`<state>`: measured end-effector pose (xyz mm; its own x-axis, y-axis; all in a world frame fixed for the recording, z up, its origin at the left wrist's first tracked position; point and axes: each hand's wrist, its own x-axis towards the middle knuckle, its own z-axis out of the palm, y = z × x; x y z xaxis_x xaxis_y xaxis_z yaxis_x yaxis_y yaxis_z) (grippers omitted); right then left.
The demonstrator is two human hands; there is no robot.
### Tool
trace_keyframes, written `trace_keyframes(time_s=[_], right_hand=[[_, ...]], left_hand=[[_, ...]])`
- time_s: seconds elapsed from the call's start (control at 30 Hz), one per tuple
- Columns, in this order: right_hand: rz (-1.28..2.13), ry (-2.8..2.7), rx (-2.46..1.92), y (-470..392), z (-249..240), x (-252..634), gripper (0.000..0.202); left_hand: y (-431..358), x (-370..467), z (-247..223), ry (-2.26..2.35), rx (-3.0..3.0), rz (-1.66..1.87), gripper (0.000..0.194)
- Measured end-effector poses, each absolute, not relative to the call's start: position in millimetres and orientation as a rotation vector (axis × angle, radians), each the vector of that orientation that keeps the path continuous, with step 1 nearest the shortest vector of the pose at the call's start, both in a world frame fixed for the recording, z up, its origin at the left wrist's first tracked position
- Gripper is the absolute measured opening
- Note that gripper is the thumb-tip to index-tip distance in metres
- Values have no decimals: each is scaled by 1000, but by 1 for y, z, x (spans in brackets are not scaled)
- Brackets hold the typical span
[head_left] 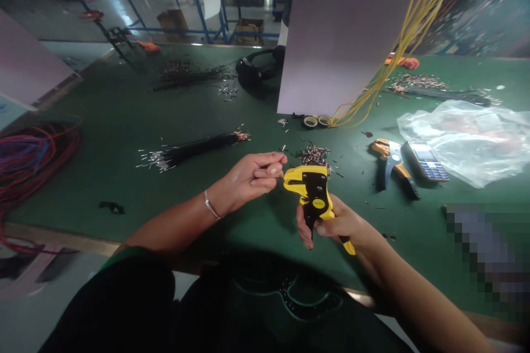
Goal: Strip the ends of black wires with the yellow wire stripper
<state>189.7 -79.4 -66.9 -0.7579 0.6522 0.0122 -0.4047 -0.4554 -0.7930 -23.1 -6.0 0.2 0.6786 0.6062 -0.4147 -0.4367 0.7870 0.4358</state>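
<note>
Wrapped round the handle of a yellow and black wire stripper (317, 193) is my right hand (327, 223), over the green table (248, 237). The tool's jaws point left. Just left of them, my left hand (263, 174) is closed in a pinch. A small metallic tip (284, 148) shows above its fingertips, and a short dark piece lies between the hand and the jaws. Behind the tool is a pile of small cut pieces (315, 155). A bundle of black wires (199, 150) with silver and copper ends lies to the left of it.
Coiled red and blue wires (35, 157) lie at the far left. On the right are an orange and blue tool (391, 162), a keypad phone (428, 161) and a clear plastic bag (476, 138). Yellow wires (397, 55) hang beside a pale panel (335, 38), near two tape rolls (317, 122).
</note>
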Motion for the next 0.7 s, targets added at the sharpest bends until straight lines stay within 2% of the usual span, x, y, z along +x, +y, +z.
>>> trace_keyframes(time_s=[0.3,0.7], right_hand=[[1969,-980,-523,-77,-61,180,31],[1677,-927,-773,-80,-56,173,29]], left_hand=[[-17,-17,2,509,606,795,18],[-29,-2,-14,476,636,712,11]])
